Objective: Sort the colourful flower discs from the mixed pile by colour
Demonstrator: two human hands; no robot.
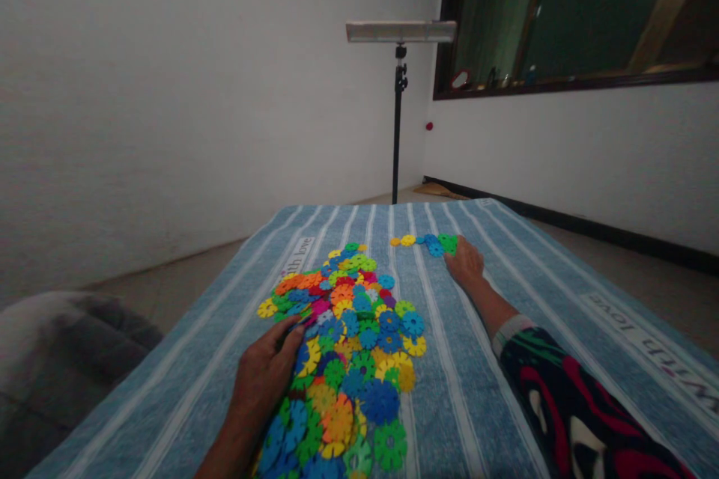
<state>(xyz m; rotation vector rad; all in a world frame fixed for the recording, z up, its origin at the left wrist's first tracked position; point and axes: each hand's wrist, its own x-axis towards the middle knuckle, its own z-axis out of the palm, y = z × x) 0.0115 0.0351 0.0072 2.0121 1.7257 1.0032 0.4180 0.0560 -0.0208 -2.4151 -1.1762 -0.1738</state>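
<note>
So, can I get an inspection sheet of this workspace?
Surface: blue cloth with white stripes, lying flat.
Job's things: pile of colourful plastic snowflake discs near centre; short row of yellow, blue and green discs beyond it.
Clutter: nothing seen.
Grippers: left hand rests on the pile's left edge; right hand touches the row's green end, grip unclear.
Cables: nothing seen.
Surroundings: black light stand by white walls, dark-framed window at right, grey cushion at left.

One disc pile [348,344], one disc row [427,242], one stand [398,112].
</note>
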